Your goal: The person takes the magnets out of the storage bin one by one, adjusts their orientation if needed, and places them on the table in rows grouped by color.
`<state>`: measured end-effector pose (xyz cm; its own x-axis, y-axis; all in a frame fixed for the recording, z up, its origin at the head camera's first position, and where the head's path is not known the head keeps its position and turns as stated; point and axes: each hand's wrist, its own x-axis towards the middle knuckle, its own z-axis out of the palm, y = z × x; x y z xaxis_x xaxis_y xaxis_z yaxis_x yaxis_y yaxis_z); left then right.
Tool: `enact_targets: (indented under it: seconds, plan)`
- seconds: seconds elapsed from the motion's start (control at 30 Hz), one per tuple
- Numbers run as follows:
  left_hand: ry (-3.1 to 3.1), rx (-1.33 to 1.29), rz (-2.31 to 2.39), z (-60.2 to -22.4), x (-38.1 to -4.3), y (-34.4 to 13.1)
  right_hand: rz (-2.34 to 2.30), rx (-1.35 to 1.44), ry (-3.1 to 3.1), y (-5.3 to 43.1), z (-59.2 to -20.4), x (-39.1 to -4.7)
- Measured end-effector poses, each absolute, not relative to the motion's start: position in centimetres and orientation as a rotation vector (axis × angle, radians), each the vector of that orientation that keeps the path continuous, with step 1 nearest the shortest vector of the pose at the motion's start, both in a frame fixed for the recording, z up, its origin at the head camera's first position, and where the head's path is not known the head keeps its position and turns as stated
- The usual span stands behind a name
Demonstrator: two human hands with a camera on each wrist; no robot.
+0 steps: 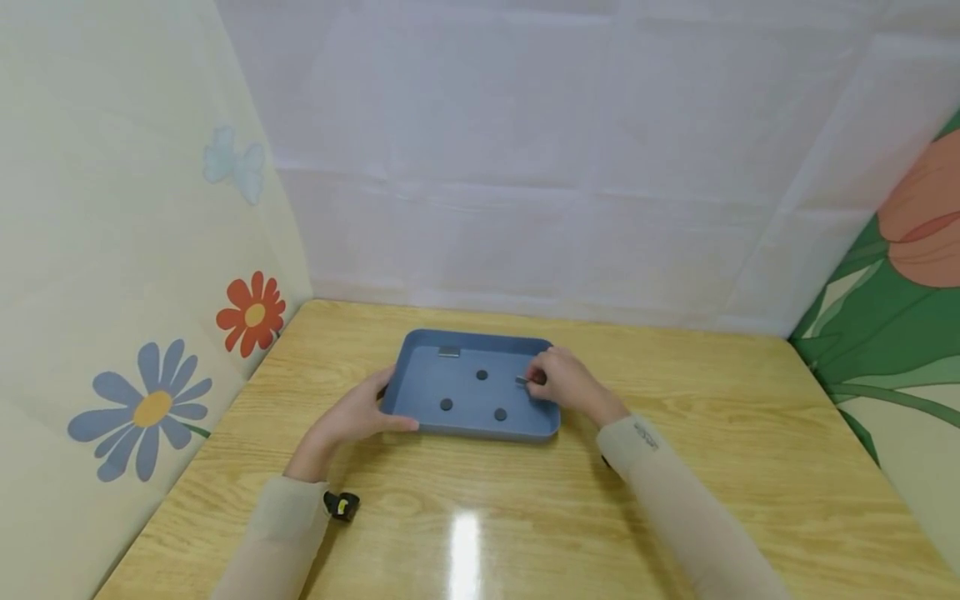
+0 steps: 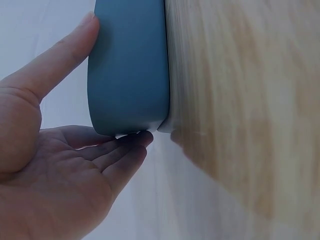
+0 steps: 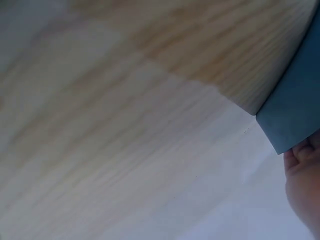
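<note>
A shallow blue tray [image 1: 465,432] stands on the wooden table in the head view. My left hand [image 1: 363,408] holds its near left corner, the thumb along the front rim and the fingers against the left side; the left wrist view shows this hand [image 2: 70,165] close up. Over the tray's right part, my right hand [image 1: 564,382] pinches a small silver piece [image 1: 521,380], whose kind is too small to tell. Inside the tray lie several dark round discs [image 1: 482,375] and a small silver rectangular piece [image 1: 448,352] near the back wall. In the right wrist view, the tray hides the right fingertips.
The wooden table [image 1: 465,492] extends around the tray, with a white sheet [image 1: 525,208] behind it. Flower-patterned panels [image 1: 150,408] stand at the left and right. A black wrist device [image 1: 342,506] sits at the left sleeve.
</note>
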<state>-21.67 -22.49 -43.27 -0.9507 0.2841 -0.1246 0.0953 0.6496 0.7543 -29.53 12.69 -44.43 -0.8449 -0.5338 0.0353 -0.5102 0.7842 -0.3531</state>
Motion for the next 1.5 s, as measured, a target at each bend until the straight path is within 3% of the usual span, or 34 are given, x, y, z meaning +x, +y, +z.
enact_targets:
  seconds: [0.47, 1.5]
  plan:
    - [2.626, 0.297, 1.180, -43.6, -21.7, -22.1, -0.776, -0.789, 2.894, 13.3, -44.2, -28.8]
    - [2.610, 0.302, 1.173, -43.3, -21.7, -22.5, -0.792, -0.969, 3.120, 16.7, -41.9, -27.7]
